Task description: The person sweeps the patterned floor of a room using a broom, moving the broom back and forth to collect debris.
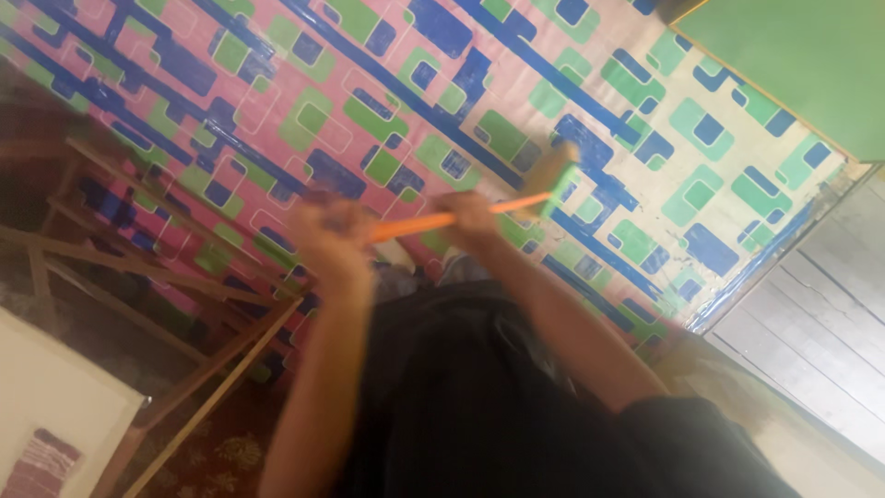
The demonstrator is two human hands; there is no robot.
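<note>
Hammer (544, 180), orange handle running from centre toward 2 o'clock over patterned floor mat (277, 101), likely stiff and head-heavy, so grip low on handle: right hand (475, 221) fingers closed mid-handle, left hand (336, 242) closed at its butt.

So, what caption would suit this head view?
Both hands grip an orange-handled hammer above a patterned floor mat.
</note>
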